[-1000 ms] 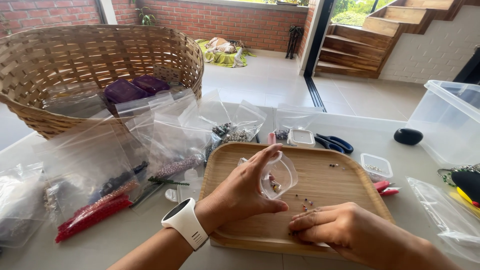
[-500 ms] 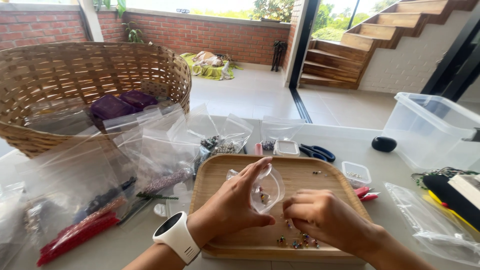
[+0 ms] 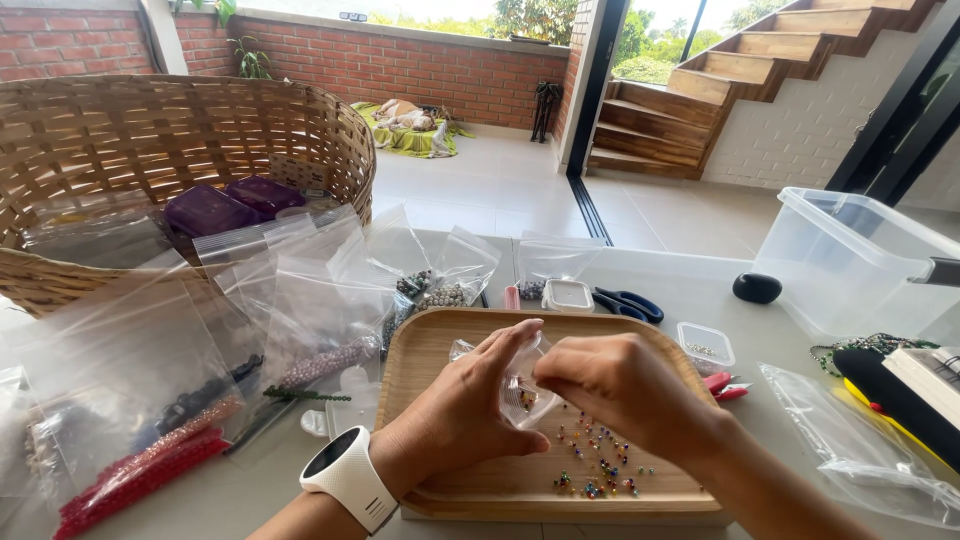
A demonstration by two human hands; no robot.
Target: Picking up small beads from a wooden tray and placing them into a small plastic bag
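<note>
Your left hand (image 3: 455,420) holds a small clear plastic bag (image 3: 515,385) above the middle of the wooden tray (image 3: 425,350), its grip closed on the bag's near side with a few beads inside. Your right hand (image 3: 620,390) pinches the bag's mouth, fingertips closed on the rim. Loose coloured beads (image 3: 595,465) lie scattered on the tray below your right hand. Tilt the bag's mouth downward and the beads inside could spill. A sweep of your right wrist could also push the loose beads over the tray's low rim onto the table (image 3: 690,285).
</note>
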